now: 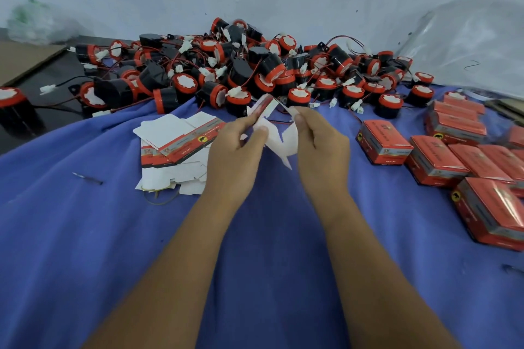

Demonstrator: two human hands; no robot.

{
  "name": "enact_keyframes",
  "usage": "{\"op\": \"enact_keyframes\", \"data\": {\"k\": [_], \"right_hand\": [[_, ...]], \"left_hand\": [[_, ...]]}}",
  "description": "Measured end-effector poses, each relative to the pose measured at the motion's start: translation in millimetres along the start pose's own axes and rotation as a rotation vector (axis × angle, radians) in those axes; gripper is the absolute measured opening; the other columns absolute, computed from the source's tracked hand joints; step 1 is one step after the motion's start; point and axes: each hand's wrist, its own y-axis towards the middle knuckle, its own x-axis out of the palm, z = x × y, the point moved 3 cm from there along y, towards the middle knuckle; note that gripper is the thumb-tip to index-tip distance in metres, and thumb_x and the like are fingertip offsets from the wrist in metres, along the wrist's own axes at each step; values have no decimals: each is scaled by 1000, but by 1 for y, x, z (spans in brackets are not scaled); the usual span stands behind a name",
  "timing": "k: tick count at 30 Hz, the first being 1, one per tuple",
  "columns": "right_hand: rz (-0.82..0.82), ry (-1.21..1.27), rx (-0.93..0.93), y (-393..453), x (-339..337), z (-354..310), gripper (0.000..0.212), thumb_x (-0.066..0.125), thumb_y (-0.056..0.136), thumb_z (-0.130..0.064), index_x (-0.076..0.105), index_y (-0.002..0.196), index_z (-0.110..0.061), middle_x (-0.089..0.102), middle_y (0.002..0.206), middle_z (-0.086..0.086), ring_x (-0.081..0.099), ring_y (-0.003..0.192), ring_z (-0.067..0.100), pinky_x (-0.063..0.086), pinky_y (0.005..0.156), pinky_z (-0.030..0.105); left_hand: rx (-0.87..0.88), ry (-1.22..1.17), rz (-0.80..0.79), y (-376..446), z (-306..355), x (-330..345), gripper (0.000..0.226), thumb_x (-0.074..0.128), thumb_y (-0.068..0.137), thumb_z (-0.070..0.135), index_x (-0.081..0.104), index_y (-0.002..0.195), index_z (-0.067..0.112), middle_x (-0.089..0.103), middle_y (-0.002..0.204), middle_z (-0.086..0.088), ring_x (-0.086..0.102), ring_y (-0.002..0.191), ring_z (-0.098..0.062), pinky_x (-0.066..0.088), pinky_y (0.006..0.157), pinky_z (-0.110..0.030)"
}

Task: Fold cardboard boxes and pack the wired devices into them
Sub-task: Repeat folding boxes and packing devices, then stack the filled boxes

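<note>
at the far left a lone device [12, 106] stood apart on the dark table edge [56, 71], with a flat brown cardboard sheet [25, 58] behind it. further in, the stack of flat box blanks [173, 147] lay on the blue cloth [85, 235], printed sides partly up, just beside the left hand, probably kept there so the next blank could be taken without reaching. a small dark scrap [88, 178] lay on the cloth nearer the viewer.

the left hand [238, 150] pinched one edge of a partly opened box [272, 133], fingers curled round the cardboard with the thumb on top. the box was held up off the cloth between both hands, its white inner flaps hanging down and its red panel tilted away, which suited squaring it up before the flaps were tucked. the right hand [320, 147] gripped the opposite edge, fingers likewise curled onto it. no device was in the box yet, as far as could be seen.

behind the hands the pile of wired devices [249, 73] spread along the wall, black bodies with red caps, wires and white plugs tangled, within reach for loading. to the right the finished red boxes [442, 156] lay closed in loose rows on the cloth, apart from the pile, seemingly to keep packed work separate. a clear plastic bag [467, 42] rose behind them.
</note>
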Motion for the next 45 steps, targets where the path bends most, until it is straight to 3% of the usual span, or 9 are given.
{"op": "enact_keyframes", "data": {"k": [7,12,15,19,22,25,30,36,45], "right_hand": [[-9,124,-48,0,-2,-9,26,51,96,-32,73,108,-26,66,97,-22,57,97,-2,49,82,26],[-95,251,-23,0,-7,-15,19,56,95,-28,70,91,-39,69,91,-26,64,95,3,52,79,29],[-148,414,20,2,-10,-17,15,60,95,-21,74,99,-23,74,94,-12,68,97,11,56,82,34],[-90,658,125,8,-15,-16,26,53,93,-22,74,101,-9,75,100,6,69,100,19,56,82,28],[52,801,228,13,-23,-5,28,48,92,-27,72,104,-21,73,110,-4,64,113,12,52,90,28],[-75,788,223,15,-20,2,34,51,94,-22,59,126,-25,63,129,-9,55,125,7,44,108,36],[-344,806,192,2,4,-9,38,60,91,-25,57,128,-26,68,121,-8,63,114,7,51,87,20],[-299,847,312,2,6,-7,28,63,88,-33,63,116,-28,71,114,-1,67,105,15,56,80,28],[-230,728,424,0,15,3,36,69,91,-21,59,125,-12,68,119,11,67,107,27,57,90,47]], "left_hand": [[218,224,-406,6,-15,0,106,79,78,11,11,149,50,45,135,26,50,116,7,45,98,-19],[368,332,-157,7,-12,-2,65,76,85,30,41,139,41,46,129,9,45,120,-12,44,102,-35],[459,351,-76,10,-12,-6,50,73,88,36,48,131,32,33,144,6,29,139,-16,31,111,-28],[441,207,-110,8,-4,-8,36,65,91,33,43,120,38,48,124,4,46,117,-12,40,99,-23],[394,144,-77,6,3,-10,28,56,94,32,43,118,37,51,125,-3,49,117,-24,43,101,-42],[321,-72,-42,6,11,-16,30,54,100,24,41,125,35,54,130,-3,53,122,-20,48,102,-42],[184,-265,-104,5,8,-13,38,41,106,18,38,138,37,58,121,34,57,113,10,50,84,-12],[66,-235,-162,7,-1,-3,53,33,92,36,42,143,48,50,145,15,49,131,-7,45,109,-39],[-21,-306,-126,4,-4,0,49,33,87,34,53,130,48,63,124,14,64,110,-10,57,91,-40]]}}
